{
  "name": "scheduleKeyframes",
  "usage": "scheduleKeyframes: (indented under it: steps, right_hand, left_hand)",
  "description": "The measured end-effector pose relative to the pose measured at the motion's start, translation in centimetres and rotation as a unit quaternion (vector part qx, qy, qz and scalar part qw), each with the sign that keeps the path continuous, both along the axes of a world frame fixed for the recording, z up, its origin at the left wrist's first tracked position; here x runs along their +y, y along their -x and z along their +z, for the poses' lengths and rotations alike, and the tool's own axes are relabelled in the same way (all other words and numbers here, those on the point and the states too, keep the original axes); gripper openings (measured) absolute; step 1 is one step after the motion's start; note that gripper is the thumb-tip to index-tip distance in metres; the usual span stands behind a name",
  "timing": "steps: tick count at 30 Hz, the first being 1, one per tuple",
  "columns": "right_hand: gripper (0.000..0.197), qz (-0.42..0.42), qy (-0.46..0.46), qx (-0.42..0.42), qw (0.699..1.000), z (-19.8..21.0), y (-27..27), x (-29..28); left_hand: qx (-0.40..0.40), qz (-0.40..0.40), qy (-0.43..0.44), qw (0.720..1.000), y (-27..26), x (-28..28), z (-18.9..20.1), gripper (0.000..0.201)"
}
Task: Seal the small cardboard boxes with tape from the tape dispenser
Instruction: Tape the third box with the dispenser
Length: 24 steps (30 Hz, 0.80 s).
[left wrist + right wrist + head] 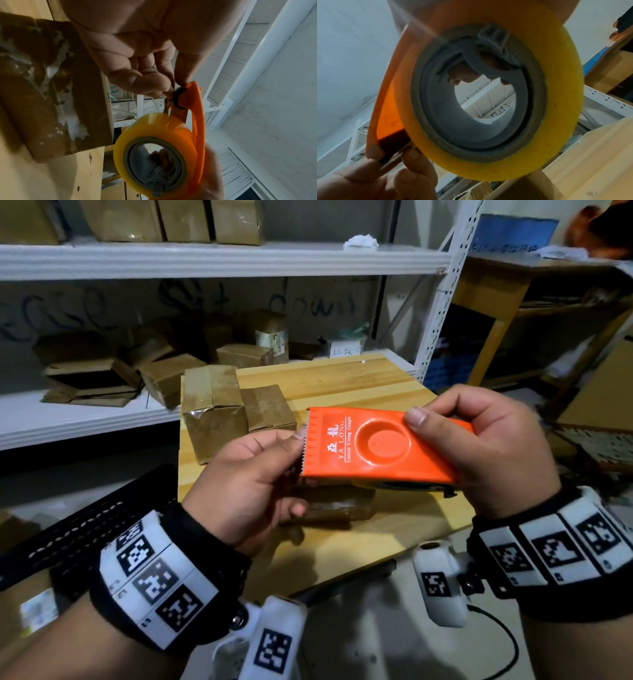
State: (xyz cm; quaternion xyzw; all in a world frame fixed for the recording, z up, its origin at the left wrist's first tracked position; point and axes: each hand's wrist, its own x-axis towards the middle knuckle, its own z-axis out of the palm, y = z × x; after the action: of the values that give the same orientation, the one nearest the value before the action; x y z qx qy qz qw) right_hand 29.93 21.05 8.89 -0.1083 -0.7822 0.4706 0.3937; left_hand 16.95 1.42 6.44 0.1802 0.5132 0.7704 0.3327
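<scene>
Both hands hold the orange tape dispenser (pixel 380 448) in the air above the wooden table (pixel 342 385). Right hand (pixel 486 453): clamped on the rear half, thumb laid across the top plate, fingers wrapped beneath. Left hand (pixel 246 484): thumb and fingertips pinched together at the serrated cutter edge, at 9 o'clock of the dispenser (whether tape lies between them, I cannot tell). Yellowish tape roll (pixel 154 152) sits on a grey hub under the plate. One taped cardboard box (pixel 329 505) lies directly below the dispenser; two more boxes (pixel 236 409) stand at 11 o'clock on the table.
</scene>
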Motion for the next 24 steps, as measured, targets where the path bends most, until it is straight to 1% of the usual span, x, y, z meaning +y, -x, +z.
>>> scheduleKeyframes:
  steps: [5,7,8,12,14,16,20,24]
  right_hand:
    - [0.026,0.001,-0.001,-0.003,1.000,-0.1,-0.1,-0.1]
    - [0.026,0.002,-0.001,-0.006,1.000,-0.1,-0.1,-0.2]
    - [0.027,0.001,-0.004,-0.008,1.000,0.0,-0.2,-0.2]
    - [0.031,0.005,-0.017,-0.006,1.000,0.2,-0.2,-0.8]
    - [0.036,0.006,-0.010,-0.004,1.000,0.2,-0.1,-0.9]
    - [0.038,-0.001,-0.024,-0.005,1.000,0.1,-0.1,-1.1]
    - [0.033,-0.023,-0.056,-0.019,0.998,0.1,-0.1,-1.4]
    - [0.037,-0.031,-0.071,-0.037,0.996,0.1,0.1,-1.1]
  left_hand:
    - [0.012,0.002,0.012,1.000,0.0,0.0,-0.4,0.024]
    - [0.031,0.007,0.037,0.999,-0.1,0.0,-0.4,0.018]
    - [0.053,0.016,0.053,0.997,-0.1,-0.1,-0.4,0.016]
    - [0.172,0.072,0.107,0.977,0.0,0.0,-0.8,0.019]
    - [0.194,0.081,0.111,0.971,0.0,0.0,-1.0,0.020]
    - [0.212,0.093,0.119,0.966,-0.2,0.0,-1.0,0.022]
    - [0.286,0.131,0.155,0.937,-0.3,0.2,-1.0,0.024]
    - [0.308,0.150,0.181,0.922,0.1,0.0,-0.9,0.023]
